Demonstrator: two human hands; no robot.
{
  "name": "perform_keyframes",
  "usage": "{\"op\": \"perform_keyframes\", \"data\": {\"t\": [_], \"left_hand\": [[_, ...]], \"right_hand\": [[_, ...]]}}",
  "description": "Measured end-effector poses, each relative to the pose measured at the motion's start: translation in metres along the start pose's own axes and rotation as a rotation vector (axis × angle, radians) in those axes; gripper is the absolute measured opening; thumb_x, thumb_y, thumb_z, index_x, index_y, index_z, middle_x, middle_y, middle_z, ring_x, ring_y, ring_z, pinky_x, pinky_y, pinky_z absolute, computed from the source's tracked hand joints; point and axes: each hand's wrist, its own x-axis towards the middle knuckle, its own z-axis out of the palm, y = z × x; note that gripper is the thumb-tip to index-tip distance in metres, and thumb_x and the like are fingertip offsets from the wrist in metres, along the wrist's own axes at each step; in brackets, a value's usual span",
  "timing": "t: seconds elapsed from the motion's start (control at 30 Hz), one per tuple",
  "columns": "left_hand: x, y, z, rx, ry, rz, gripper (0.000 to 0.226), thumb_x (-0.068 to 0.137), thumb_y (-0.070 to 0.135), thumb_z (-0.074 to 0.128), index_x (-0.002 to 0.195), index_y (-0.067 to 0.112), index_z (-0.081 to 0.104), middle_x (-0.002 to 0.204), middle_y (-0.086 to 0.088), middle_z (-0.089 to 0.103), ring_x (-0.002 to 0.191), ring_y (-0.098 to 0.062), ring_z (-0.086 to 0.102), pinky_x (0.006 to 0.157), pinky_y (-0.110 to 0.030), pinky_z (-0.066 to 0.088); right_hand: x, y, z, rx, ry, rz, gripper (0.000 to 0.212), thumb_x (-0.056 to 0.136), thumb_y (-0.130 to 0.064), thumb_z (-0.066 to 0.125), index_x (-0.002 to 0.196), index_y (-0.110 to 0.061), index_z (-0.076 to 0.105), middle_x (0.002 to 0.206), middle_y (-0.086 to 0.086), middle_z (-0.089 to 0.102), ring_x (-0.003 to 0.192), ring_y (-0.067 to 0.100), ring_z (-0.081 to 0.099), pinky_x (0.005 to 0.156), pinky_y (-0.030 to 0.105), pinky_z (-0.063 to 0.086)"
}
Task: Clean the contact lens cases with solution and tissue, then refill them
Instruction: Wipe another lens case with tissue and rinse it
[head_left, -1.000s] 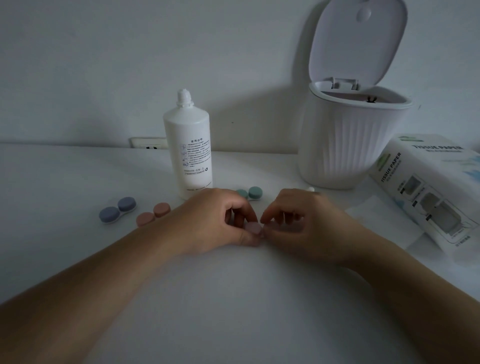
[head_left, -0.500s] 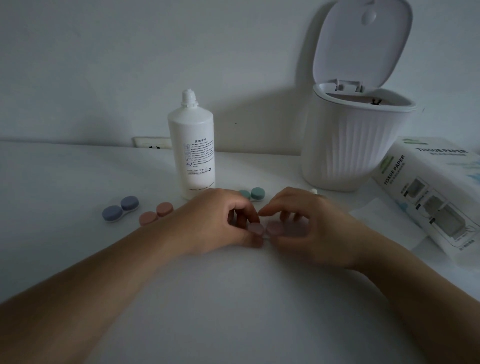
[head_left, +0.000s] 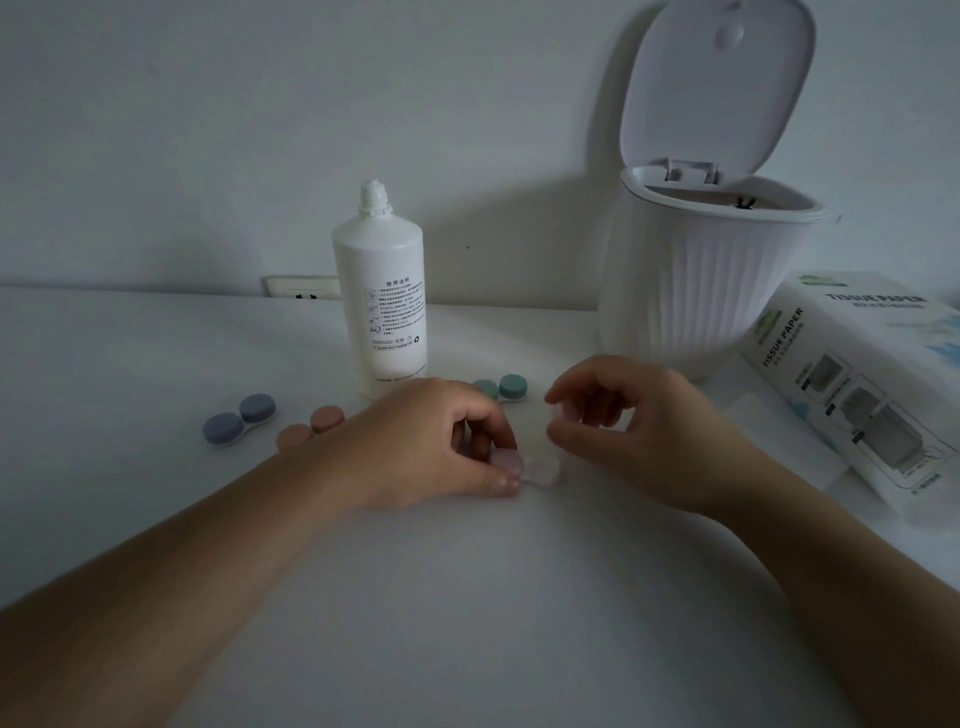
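A pale pink contact lens case (head_left: 540, 467) lies on the white table in front of me. My left hand (head_left: 441, 447) pinches its left cap (head_left: 506, 460) and holds the case down. My right hand (head_left: 628, 431) is lifted just above the case and pinches the small pink right cap (head_left: 562, 414) between thumb and fingers. The case's right well is uncovered. A white solution bottle (head_left: 384, 301) stands upright behind my left hand.
A blue lens case (head_left: 239, 420), an orange one (head_left: 311, 427) and a green one (head_left: 501, 388) lie on the table, all capped. A white ribbed bin (head_left: 696, 291) with raised lid stands back right. A tissue paper pack (head_left: 857, 379) and a loose tissue sheet (head_left: 763, 415) lie right.
My right hand has come up off the pink case with its right cap, leaving that well uncovered. My left hand has stayed on the left cap.
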Motion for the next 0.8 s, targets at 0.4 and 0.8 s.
{"op": "perform_keyframes", "data": {"t": [0.4, 0.8], "left_hand": [[-0.003, -0.003, -0.001, -0.027, -0.017, 0.044, 0.027, 0.068, 0.045, 0.089, 0.087, 0.041, 0.07, 0.074, 0.023, 0.064, 0.06, 0.005, 0.052, 0.054, -0.009, 0.038], [-0.002, -0.003, -0.003, 0.007, -0.036, 0.018, 0.028, 0.068, 0.051, 0.086, 0.089, 0.04, 0.071, 0.075, 0.026, 0.061, 0.063, 0.004, 0.054, 0.056, -0.01, 0.04]], "right_hand": [[0.002, 0.012, 0.004, -0.187, -0.062, 0.082, 0.013, 0.083, -0.033, 0.078, 0.095, -0.032, 0.073, 0.093, -0.021, 0.075, 0.09, -0.007, 0.067, 0.083, 0.015, 0.049], [-0.004, -0.001, 0.002, -0.161, -0.274, 0.077, 0.024, 0.073, -0.045, 0.081, 0.094, -0.038, 0.073, 0.063, -0.022, 0.058, 0.054, 0.002, 0.052, 0.055, 0.014, 0.039]]}}
